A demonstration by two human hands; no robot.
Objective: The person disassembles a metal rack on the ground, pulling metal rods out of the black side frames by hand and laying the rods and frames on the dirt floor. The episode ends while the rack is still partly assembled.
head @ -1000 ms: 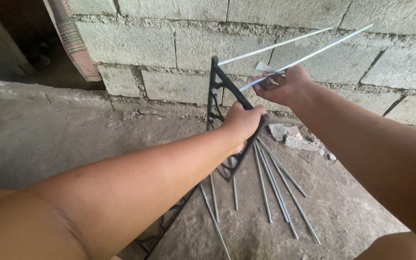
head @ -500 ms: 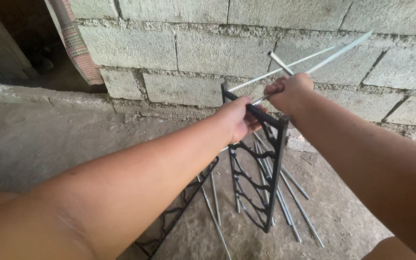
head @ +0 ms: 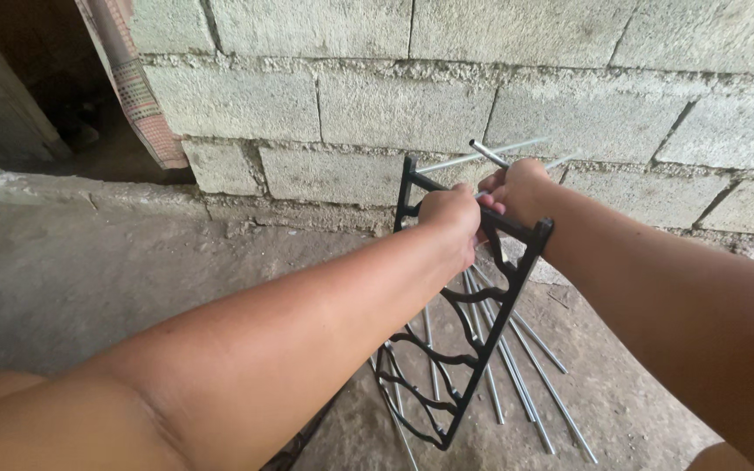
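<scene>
Near the middle of the frame, the left hand [head: 452, 212] is closed around the top bar of a black metal frame [head: 455, 349] with wavy crossbars, which stands upright on the concrete floor [head: 89, 288] and runs down toward the lower middle of the picture. Just right of it, the right hand [head: 517, 187] is clamped on a thin silver rod [head: 488, 153], whose end sticks up and to the left above the knuckles, at the frame's top edge. Below the hands, several more silver rods [head: 517, 384] lie loose on the floor, fanned out behind and beside the frame. Across the top of the frame runs a grey block wall [head: 351, 96]. At upper left hangs a checked cloth [head: 137, 92] beside a dark doorway.
</scene>
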